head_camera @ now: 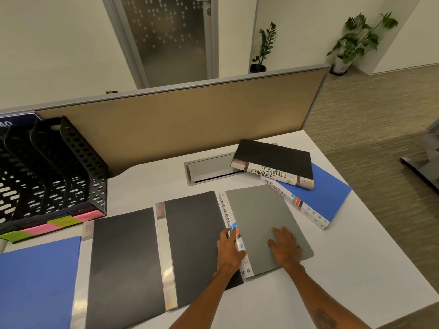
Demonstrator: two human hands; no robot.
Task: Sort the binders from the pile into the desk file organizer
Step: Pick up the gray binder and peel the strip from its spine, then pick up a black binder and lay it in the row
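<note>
A grey binder [259, 217] with "ADMIN" on its spine lies flat on the white desk [356, 257]. My left hand [229, 251] rests on its spine edge, fingers curled over it. My right hand [285, 246] lies flat on its cover, fingers spread. To its left lie two black binders [194, 241] [123, 262] and a blue binder [38, 286]. Behind it is a pile: a black "FINANCE" binder [275, 157] on top of a blue "ADMIN" binder [327, 195]. The black mesh file organizer [71, 162] stands at the far left, its slots holding nothing visible.
A tan partition panel [190, 119] runs along the desk's back edge. A metal cable hatch [211, 168] is set into the desk beside the pile. Coloured sticky notes [59, 222] line the organizer's front. The desk's right edge drops to carpet.
</note>
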